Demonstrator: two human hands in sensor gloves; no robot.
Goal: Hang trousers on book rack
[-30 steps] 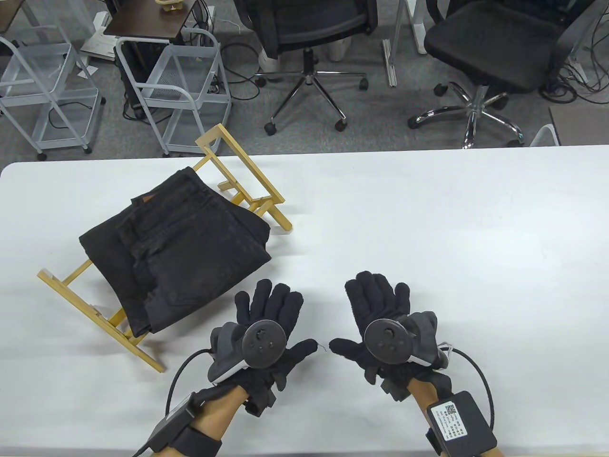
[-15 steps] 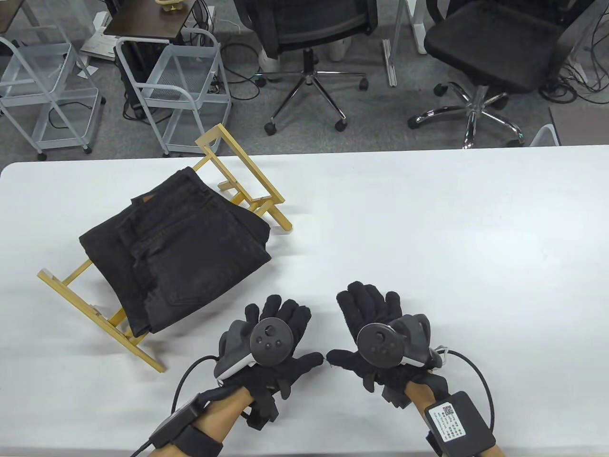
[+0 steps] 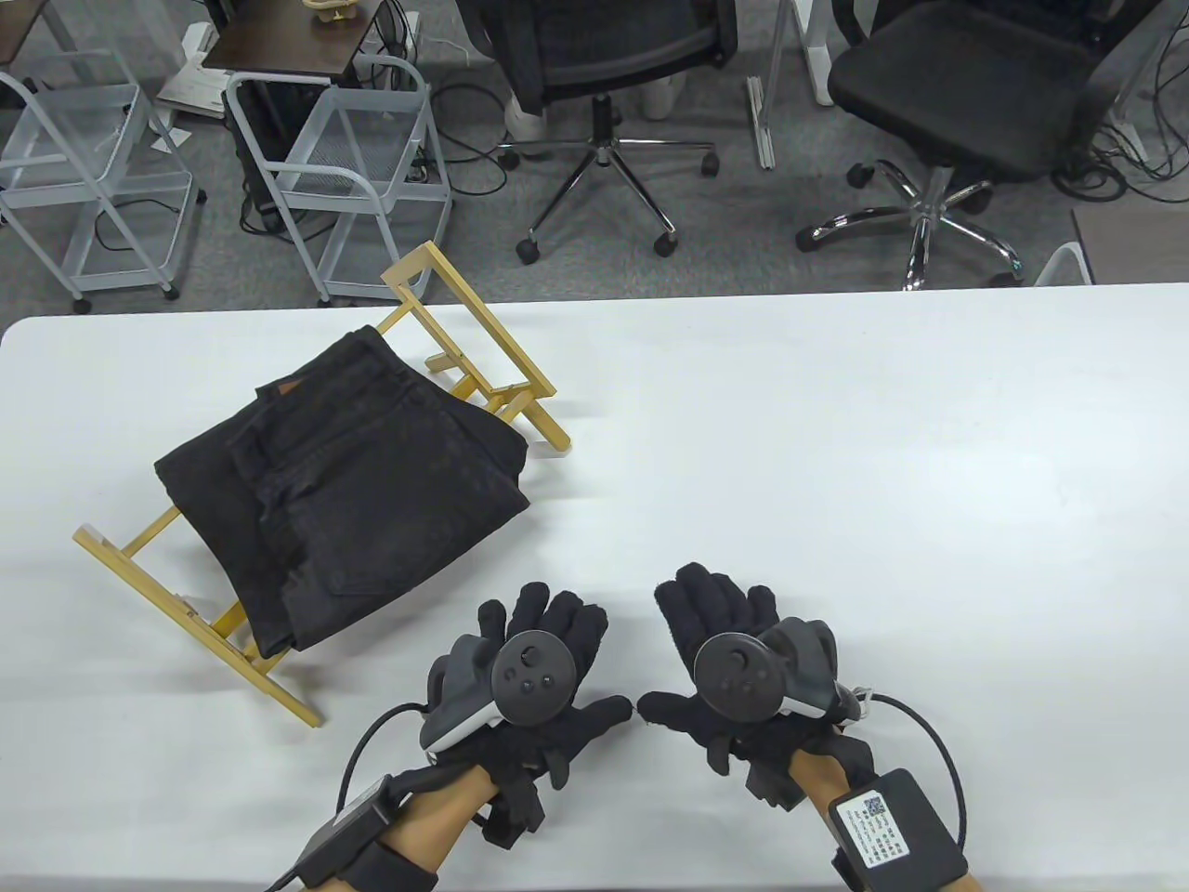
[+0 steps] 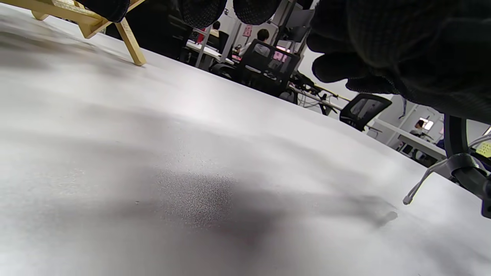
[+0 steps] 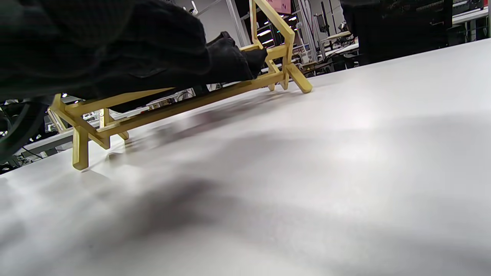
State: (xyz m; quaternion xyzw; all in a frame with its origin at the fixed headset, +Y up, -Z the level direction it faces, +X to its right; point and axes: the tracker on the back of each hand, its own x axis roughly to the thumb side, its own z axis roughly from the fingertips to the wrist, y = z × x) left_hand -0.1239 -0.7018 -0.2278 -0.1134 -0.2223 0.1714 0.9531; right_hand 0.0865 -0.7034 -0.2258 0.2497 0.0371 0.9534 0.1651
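Note:
Folded black trousers (image 3: pixel 344 488) lie draped over the yellow wooden book rack (image 3: pixel 474 358) at the table's left. The right wrist view shows the trousers (image 5: pixel 215 61) resting on the rack (image 5: pixel 184 100). My left hand (image 3: pixel 543 641) and right hand (image 3: pixel 711 618) lie flat and empty on the white table (image 3: pixel 836 465), side by side near the front edge, thumb tips almost touching. Both are to the right of and nearer than the rack. The left wrist view shows a rack leg (image 4: pixel 130 42) beyond my fingers (image 4: pixel 203 9).
Beyond the table's far edge stand two grey wire carts (image 3: pixel 353 177) and two black office chairs (image 3: pixel 966 84). Cables run from each wrist to boxes strapped on my forearms (image 3: pixel 892 827).
Both hands have drawn back toward the table's front edge and closer together, away from the trousers. The trousers and rack have not moved.

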